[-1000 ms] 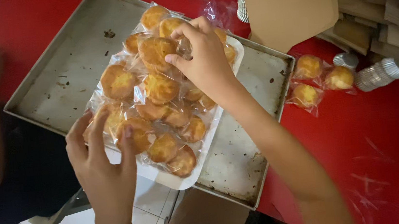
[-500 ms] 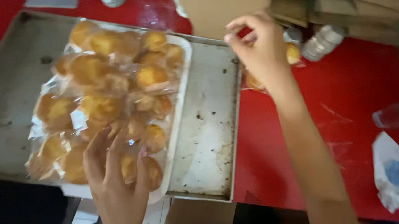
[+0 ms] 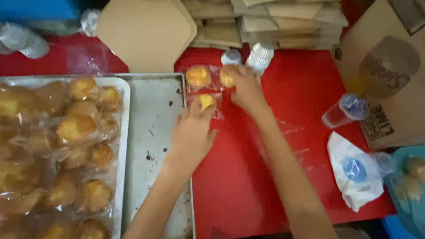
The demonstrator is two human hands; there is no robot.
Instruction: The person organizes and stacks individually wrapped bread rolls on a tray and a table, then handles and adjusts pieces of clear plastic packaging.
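Both hands rest on wrapped buns on the red counter: the left hand touches one bun, fingers spread; the right hand pinches another bun.

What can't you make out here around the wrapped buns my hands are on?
- Right hand: its fingertips cover part of a wrapped bun, so the grip is unclear in the head view.
- Left hand: whether it touches the nearest bun or only its clear wrapper is blurred.
- White tray of buns: cut off by the left and bottom edges, so the count is unknown.
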